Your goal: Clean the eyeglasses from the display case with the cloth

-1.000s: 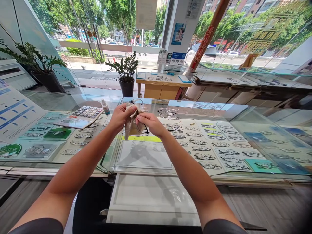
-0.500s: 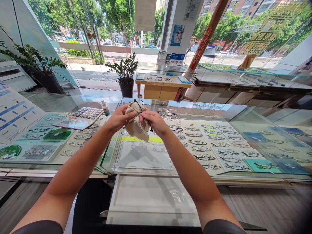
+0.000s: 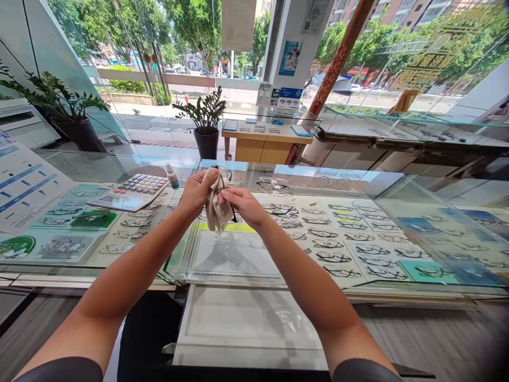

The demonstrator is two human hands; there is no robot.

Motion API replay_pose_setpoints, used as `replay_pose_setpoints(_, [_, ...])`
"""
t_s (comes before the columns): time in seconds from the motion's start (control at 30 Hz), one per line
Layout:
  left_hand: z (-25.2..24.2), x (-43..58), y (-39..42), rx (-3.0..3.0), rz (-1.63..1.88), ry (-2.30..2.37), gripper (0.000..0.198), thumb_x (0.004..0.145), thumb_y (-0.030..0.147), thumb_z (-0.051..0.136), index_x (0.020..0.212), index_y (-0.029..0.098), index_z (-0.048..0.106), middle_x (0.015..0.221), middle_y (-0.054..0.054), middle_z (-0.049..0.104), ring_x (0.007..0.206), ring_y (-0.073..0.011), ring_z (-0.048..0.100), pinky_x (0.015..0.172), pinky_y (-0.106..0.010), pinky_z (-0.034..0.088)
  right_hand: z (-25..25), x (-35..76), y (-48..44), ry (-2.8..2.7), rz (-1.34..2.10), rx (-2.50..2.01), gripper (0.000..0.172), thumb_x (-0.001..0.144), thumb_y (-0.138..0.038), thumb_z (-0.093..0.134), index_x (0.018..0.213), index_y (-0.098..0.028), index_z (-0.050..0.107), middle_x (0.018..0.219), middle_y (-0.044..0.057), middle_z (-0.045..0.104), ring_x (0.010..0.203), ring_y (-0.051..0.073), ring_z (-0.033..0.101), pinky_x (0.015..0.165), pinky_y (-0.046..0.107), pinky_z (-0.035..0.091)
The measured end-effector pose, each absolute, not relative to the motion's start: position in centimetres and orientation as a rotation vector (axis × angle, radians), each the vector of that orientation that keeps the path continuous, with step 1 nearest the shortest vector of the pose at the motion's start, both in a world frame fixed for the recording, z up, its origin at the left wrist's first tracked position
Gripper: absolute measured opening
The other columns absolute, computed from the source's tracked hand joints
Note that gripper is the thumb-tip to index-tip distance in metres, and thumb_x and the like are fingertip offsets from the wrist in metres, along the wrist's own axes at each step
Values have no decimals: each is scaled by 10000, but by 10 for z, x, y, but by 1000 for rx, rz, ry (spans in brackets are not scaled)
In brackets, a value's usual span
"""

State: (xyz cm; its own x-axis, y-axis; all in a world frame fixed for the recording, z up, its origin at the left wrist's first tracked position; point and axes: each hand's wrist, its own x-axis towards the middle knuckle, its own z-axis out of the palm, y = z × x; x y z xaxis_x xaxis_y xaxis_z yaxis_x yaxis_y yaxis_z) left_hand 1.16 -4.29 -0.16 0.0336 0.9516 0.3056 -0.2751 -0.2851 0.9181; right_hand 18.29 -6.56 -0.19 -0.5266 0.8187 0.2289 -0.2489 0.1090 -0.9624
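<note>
Near centre, toward 9 o'clock, above the counter (image 3: 234, 257), the glasses (image 3: 234, 215) sit partly wrapped in the cloth (image 3: 213, 209). Left hand (image 3: 194, 193): fingers closed, gripping cloth. Right hand (image 3: 246, 205): thumb and fingertips pinched on cloth; contact beneath hidden. Caution: a loose pinch could drop the glasses; uneven pressure could bend them. Lettering (image 3: 434, 62) at 2 o'clock, sign (image 3: 290, 97) at 1, bottle (image 3: 172, 176) label at 9: illegible.

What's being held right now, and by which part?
Dark-framed glasses and a pale cloth. The left hand grips the cloth's upper part; the right hand's exact hold on the glasses is hidden.
</note>
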Motion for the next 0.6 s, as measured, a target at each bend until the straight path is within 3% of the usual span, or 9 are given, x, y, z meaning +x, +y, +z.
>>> replay_pose_setpoints(0.13, [-1, 12, -35, 1104, 1536, 785, 516, 914, 653, 879, 776, 174, 748, 668, -29, 724, 582, -158, 648, 591, -277, 497, -1, 187, -63, -1449, 1580, -575, 576, 803, -755, 890, 779, -205, 721, 757, -4, 600, 708, 144, 503, 657, 298, 386])
replay_pose_setpoints(0.3, [7, 8, -25, 942, 1646, 727, 409, 954, 547, 879, 885, 157, 774, 803, -42, 778, 830, -207, 768, 825, -307, 597, 2, 197, -54, -1249, 1581, -483, 452, 801, -614, 938, 783, -213, 729, 830, 0, 574, 748, 136, 496, 665, 268, 433])
replay_pose_setpoints(0.4, [10, 6, -23, 864, 1688, 747, 389, 963, 518, 881, 883, 162, 747, 784, -18, 740, 756, -164, 726, 812, -290, 588, 3, 201, -51, -1206, 1609, -479, 382, 862, -554, 884, 771, -229, 705, 911, 25, 631, 787, 154, 540, 660, 263, 466])
replay_pose_setpoints(0.5, [12, 5, -25, 824, 1681, 732, 378, 988, 506, 857, 875, 184, 695, 673, 32, 607, 691, -148, 694, 764, -273, 587, 6, 204, -50, -1197, 1577, -518, 365, 965, -508, 770, 742, -243, 655, 1179, 73, 753, 994, 202, 652, 684, 271, 504])
replay_pose_setpoints(0.6, [15, 4, -30, 819, 1643, 708, 295, 1028, 408, 794, 875, 193, 663, 615, 66, 464, 593, -115, 601, 628, -220, 532, 8, 206, -50, -1168, 1556, -508, 387, 1029, -450, 696, 711, -240, 625, 1369, 79, 776, 1275, 225, 674, 891, 275, 565])
